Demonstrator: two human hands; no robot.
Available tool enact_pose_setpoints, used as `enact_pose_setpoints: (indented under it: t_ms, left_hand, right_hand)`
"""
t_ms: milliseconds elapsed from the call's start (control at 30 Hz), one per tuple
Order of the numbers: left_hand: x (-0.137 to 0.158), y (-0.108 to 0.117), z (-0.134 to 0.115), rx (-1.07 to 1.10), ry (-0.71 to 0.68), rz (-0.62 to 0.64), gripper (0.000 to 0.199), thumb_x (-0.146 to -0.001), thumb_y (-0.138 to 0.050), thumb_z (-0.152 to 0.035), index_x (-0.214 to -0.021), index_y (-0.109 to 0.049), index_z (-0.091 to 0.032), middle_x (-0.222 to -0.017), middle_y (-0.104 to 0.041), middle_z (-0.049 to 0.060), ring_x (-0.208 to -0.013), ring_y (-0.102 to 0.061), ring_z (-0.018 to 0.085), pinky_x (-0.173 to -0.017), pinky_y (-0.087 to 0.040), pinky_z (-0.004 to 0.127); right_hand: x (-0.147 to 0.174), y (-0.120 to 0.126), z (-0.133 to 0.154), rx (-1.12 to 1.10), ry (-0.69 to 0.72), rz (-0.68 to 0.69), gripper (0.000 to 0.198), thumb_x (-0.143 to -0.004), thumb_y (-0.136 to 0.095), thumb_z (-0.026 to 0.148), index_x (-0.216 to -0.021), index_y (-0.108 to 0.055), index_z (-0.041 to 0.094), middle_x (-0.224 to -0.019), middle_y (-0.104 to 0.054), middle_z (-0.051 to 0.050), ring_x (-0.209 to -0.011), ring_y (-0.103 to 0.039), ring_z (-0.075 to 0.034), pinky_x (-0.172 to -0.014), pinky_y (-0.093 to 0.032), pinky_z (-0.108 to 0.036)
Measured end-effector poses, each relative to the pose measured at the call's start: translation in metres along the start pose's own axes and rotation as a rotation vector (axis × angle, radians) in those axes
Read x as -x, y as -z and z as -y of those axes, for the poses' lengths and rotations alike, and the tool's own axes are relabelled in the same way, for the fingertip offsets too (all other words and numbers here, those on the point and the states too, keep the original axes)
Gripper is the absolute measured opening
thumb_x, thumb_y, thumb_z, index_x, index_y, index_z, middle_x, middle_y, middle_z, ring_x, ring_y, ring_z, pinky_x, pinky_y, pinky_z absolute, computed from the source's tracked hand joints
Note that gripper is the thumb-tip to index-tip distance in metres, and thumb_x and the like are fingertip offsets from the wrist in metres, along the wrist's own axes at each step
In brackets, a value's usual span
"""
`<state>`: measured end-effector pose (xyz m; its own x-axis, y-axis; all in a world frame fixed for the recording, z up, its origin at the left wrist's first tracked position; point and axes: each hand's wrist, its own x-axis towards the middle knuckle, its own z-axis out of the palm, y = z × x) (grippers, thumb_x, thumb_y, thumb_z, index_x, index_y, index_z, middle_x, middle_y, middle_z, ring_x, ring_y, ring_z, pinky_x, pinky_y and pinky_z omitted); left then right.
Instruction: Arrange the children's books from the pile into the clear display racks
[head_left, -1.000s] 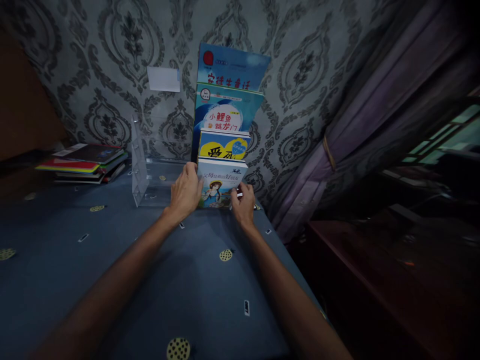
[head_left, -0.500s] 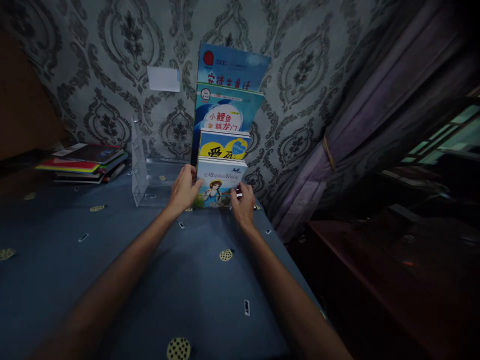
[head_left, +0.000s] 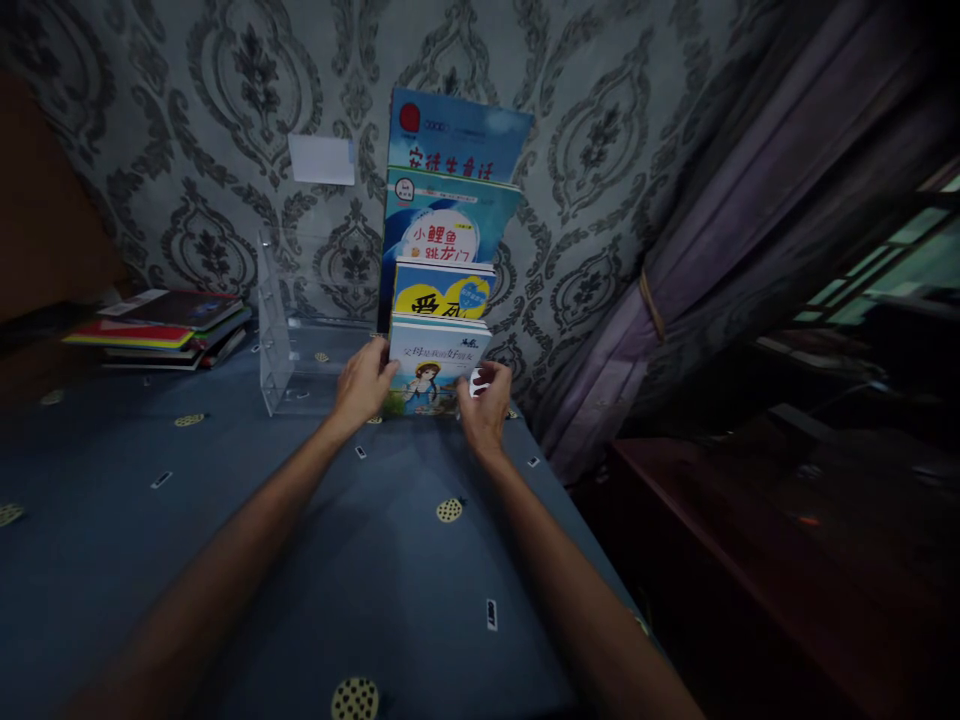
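A light blue book (head_left: 431,355) with a drawn girl in a yellow hat stands upright at the front of a stepped row of books. My left hand (head_left: 365,380) grips its left edge, thumb at the cover. My right hand (head_left: 486,405) is curled round the right edge, thumb on the cover and bent fingers beside the edge. A white patch shows between them. Behind rise a blue and yellow book (head_left: 444,290), a teal book (head_left: 450,215) and a taller blue book (head_left: 461,130). A clear acrylic rack (head_left: 274,330) extends to the left; its right part is hidden.
A stack of books (head_left: 169,325) lies on the blue tablecloth (head_left: 285,570) at the left. A white card (head_left: 322,160) is in front of the patterned wall (head_left: 255,70). The tied purple curtain (head_left: 637,310) hangs beyond the table's right edge, near a dark red surface (head_left: 675,500).
My right hand's fingers have shifted slightly outward at the book's right edge. My left hand keeps its place on the book. The whole view has shifted slightly.
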<state>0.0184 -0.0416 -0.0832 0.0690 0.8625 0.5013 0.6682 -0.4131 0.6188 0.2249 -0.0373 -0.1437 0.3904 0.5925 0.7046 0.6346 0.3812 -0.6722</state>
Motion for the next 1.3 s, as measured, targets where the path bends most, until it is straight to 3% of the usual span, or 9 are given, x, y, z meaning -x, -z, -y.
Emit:
enact_pose_setpoints:
  t_ms: [367, 600, 967, 1167, 1300]
  left_hand:
    - [-0.003, 0.004, 0.0, 0.012, -0.011, 0.071, 0.014, -0.086, -0.053, -0.019, -0.098, -0.059, -0.021, -0.097, -0.07, 0.008, -0.094, -0.066, 0.026, -0.087, -0.052, 0.041]
    - [-0.007, 0.003, 0.005, 0.066, -0.029, 0.09, 0.015, -0.083, -0.054, -0.019, -0.097, -0.059, -0.021, -0.092, -0.069, 0.006, -0.091, -0.065, 0.025, -0.088, -0.052, 0.04]
    - [-0.009, 0.002, 0.007, 0.106, -0.015, 0.083, 0.014, -0.081, -0.055, -0.019, -0.094, -0.06, -0.021, -0.088, -0.069, 0.005, -0.086, -0.065, 0.023, -0.085, -0.053, 0.038]
    - [-0.01, 0.0, 0.01, 0.147, -0.011, 0.085, 0.018, -0.081, -0.055, -0.019, -0.097, -0.063, -0.021, -0.09, -0.071, 0.005, -0.088, -0.066, 0.023, -0.088, -0.053, 0.039]
    - [-0.009, -0.001, 0.011, 0.184, -0.012, 0.078, 0.023, -0.08, -0.056, -0.018, -0.102, -0.065, -0.02, -0.094, -0.072, 0.005, -0.089, -0.066, 0.022, -0.088, -0.053, 0.038]
  right_hand:
    - [-0.002, 0.002, 0.008, -0.047, 0.084, 0.032, 0.036, -0.081, -0.053, 0.028, -0.116, -0.049, 0.022, -0.101, -0.06, -0.007, -0.091, -0.058, -0.023, -0.086, -0.051, -0.04]
    - [-0.004, 0.006, 0.017, -0.086, 0.143, -0.034, 0.047, -0.08, -0.053, 0.027, -0.127, -0.047, 0.02, -0.111, -0.055, -0.01, -0.098, -0.057, -0.025, -0.088, -0.051, -0.042]
    - [-0.023, 0.013, 0.022, -0.278, 0.112, 0.074, 0.042, -0.084, -0.052, 0.033, -0.124, -0.05, 0.021, -0.107, -0.061, -0.009, -0.097, -0.06, -0.024, -0.085, -0.052, -0.04]
    - [-0.038, 0.029, 0.048, 0.032, 0.366, 0.045, 0.033, -0.091, -0.054, 0.033, -0.122, -0.059, 0.025, -0.123, -0.055, -0.011, -0.121, -0.049, -0.031, -0.107, -0.04, -0.053]
    - [-0.045, 0.025, 0.063, 0.181, 0.426, 0.093, 0.021, -0.092, -0.056, 0.033, -0.108, -0.067, 0.024, -0.126, -0.054, -0.012, -0.122, -0.047, -0.032, -0.107, -0.038, -0.053]
